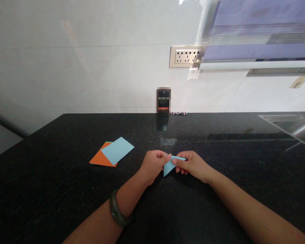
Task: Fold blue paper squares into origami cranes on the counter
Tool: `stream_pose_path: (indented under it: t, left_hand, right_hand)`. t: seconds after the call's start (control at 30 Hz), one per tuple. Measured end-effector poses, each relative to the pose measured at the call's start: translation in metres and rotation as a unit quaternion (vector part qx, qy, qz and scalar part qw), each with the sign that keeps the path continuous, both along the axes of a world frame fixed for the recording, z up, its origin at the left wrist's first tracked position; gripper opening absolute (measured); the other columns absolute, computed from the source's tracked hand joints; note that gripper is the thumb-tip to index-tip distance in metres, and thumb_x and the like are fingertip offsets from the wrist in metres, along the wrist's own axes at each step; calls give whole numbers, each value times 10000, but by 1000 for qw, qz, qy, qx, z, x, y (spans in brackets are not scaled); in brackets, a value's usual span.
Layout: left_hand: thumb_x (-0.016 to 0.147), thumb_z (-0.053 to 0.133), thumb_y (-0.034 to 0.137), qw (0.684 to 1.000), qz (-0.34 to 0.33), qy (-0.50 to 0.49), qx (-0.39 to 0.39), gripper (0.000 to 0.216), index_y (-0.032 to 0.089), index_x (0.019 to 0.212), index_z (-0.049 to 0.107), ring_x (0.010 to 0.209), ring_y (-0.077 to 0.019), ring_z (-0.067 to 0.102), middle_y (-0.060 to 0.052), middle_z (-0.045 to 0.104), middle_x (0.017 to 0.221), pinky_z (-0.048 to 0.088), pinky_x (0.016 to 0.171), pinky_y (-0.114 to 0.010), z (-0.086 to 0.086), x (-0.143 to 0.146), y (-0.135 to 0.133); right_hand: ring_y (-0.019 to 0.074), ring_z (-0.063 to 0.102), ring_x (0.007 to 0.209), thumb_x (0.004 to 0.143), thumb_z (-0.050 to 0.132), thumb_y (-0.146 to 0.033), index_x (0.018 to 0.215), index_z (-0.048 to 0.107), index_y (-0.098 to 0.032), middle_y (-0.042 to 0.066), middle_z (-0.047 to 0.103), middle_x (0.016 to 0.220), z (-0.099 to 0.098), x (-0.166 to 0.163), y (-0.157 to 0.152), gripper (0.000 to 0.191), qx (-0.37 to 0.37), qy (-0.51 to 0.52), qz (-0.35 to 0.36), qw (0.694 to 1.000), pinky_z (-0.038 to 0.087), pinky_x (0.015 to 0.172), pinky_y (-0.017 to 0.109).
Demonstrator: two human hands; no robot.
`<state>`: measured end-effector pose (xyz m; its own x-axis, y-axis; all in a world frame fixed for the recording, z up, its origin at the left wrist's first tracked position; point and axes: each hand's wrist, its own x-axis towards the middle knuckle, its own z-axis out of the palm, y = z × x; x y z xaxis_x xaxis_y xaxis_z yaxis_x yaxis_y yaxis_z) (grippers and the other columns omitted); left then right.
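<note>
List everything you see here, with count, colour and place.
counter: one, speckled black, under everything
folded paper: one, light blue, pinched by left hand and right hand
blue sheet: one, light blue, on counter, left of hands
orange sheet: one, orange, partly under blue sheet
small device: one, dark, against wall
socket panel: one, silver, on wall
sink: one, steel, far right
bracelet: one, dark green, left wrist
left hand: one, bare, paper's left side
right hand: one, bare, paper's right side
</note>
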<state>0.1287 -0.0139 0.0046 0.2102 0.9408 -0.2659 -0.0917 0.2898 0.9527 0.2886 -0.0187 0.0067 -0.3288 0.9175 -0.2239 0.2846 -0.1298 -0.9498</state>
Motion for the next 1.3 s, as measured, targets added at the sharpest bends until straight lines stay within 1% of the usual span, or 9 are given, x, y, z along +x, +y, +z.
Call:
stream_pose_path:
  t: [0.1, 0.23, 0.47, 0.7, 0.87, 0.97, 1.07, 1.13, 1.3]
  left_hand:
    - [610, 696, 335, 1000, 3, -5, -7, 241, 117, 648, 602, 491, -91, 527, -7, 596, 559, 428, 479, -214, 1, 0, 0]
    - [602, 703, 319, 1000, 7, 0, -14, 232, 114, 646, 603, 469, -89, 517, -4, 586, 539, 412, 451, -206, 1, 0, -1]
    - [577, 717, 307, 1000, 4, -7, -13, 239, 113, 657, 602, 500, -110, 547, -16, 601, 568, 440, 479, -233, -1, 0, 0]
    - [579, 709, 282, 1000, -3, 5, 2, 208, 114, 652, 610, 505, -109, 542, -18, 602, 572, 432, 488, -237, -2, 0, 0]
    - [594, 698, 276, 1000, -3, 0, 1, 198, 110, 650, 606, 513, -109, 546, -20, 605, 579, 446, 505, -244, 1, 1, -1]
    - [623, 675, 299, 1000, -5, -7, -10, 209, 106, 636, 598, 503, -105, 540, -18, 593, 566, 452, 511, -248, 4, 1, -1]
    - [700, 593, 380, 999, -32, -20, -20, 274, 110, 657, 591, 502, -112, 546, -21, 586, 553, 458, 522, -262, 5, 2, -1]
    - [714, 574, 392, 999, -39, -11, -4, 279, 115, 687, 589, 513, -114, 548, -18, 588, 563, 458, 534, -265, 4, 2, -1]
    - [657, 629, 296, 998, -23, 36, 50, 191, 113, 692, 590, 524, -106, 526, -13, 590, 580, 432, 526, -242, 2, 0, -1]
  right_hand:
    - [45, 445, 421, 748, 555, -424, 618, 548, -140, 2, 595, 555, 0, 2, 0, 313, -8, 18, 11, 1000, 332, 398, 162]
    - [47, 449, 420, 695, 624, -341, 608, 531, -148, -14, 586, 537, 0, 2, 0, 232, -8, 9, -1, 1000, 331, 396, 162]
    - [47, 453, 415, 715, 592, -301, 608, 522, -153, -24, 575, 525, 1, 2, 0, 196, -8, 1, 7, 1000, 339, 402, 161]
    - [45, 461, 422, 731, 567, -273, 635, 529, -147, -24, 574, 533, 0, 3, 0, 163, -8, 3, 23, 1000, 346, 413, 159]
    - [43, 461, 425, 736, 564, -265, 634, 523, -144, -23, 568, 530, 2, 4, 0, 164, -8, 3, 25, 1000, 346, 414, 156]
    - [43, 461, 424, 730, 571, -264, 625, 514, -145, -28, 558, 516, 2, 5, 0, 169, -9, 9, 23, 1000, 349, 416, 157]
    - [43, 455, 416, 722, 580, -279, 617, 507, -149, -34, 548, 504, 1, 5, 1, 182, -9, 22, 16, 1000, 349, 413, 159]
    - [44, 452, 412, 719, 583, -289, 613, 504, -151, -34, 549, 503, -1, 6, 1, 191, -7, 24, 9, 1000, 347, 410, 162]
    - [57, 473, 445, 720, 584, -314, 638, 522, -149, -19, 569, 540, -3, 5, 1, 194, 3, 17, 6, 1000, 357, 423, 168]
